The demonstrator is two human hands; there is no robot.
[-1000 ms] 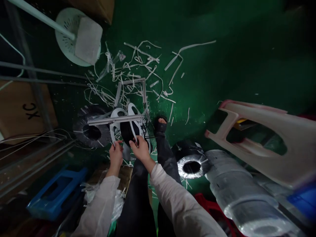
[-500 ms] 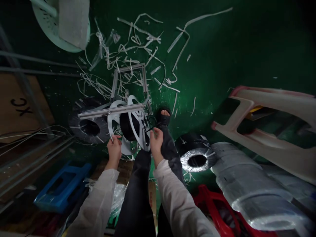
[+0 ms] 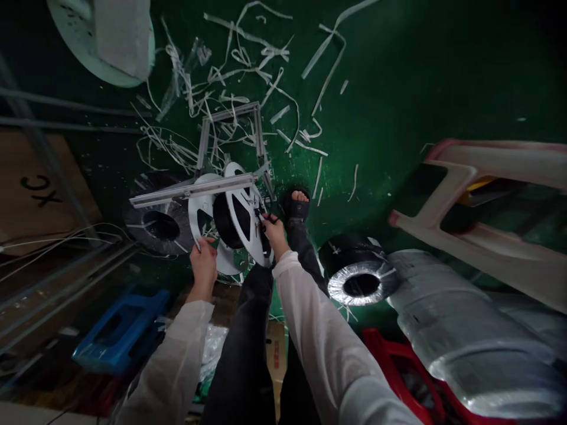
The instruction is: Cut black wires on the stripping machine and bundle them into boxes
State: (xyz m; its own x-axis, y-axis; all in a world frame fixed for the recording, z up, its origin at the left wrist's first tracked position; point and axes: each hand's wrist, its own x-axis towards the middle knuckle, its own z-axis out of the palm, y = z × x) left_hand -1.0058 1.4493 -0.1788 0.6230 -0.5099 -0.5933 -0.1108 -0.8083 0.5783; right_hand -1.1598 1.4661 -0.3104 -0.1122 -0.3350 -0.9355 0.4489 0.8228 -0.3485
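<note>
Reel: white flanged reel wound w/ black wire, lower centre of frame, tilted, aluminium frame behind it, bar across its top.
L hand: narrow, holding lower edge of reel's flange.
R hand: narrow, looks to pinch black wire at flange rim.
Handling: prob. best w/ L hand steadying reel, wire kept taut in R hand.
Counts: 1 reel; 2 film-wrapped coils, left coil just beside reel, right coil past sandalled foot; 2 stools, blue stool lower left, red stool lower right.
Around: white plastic offcuts upper centre, on green floor.
</note>
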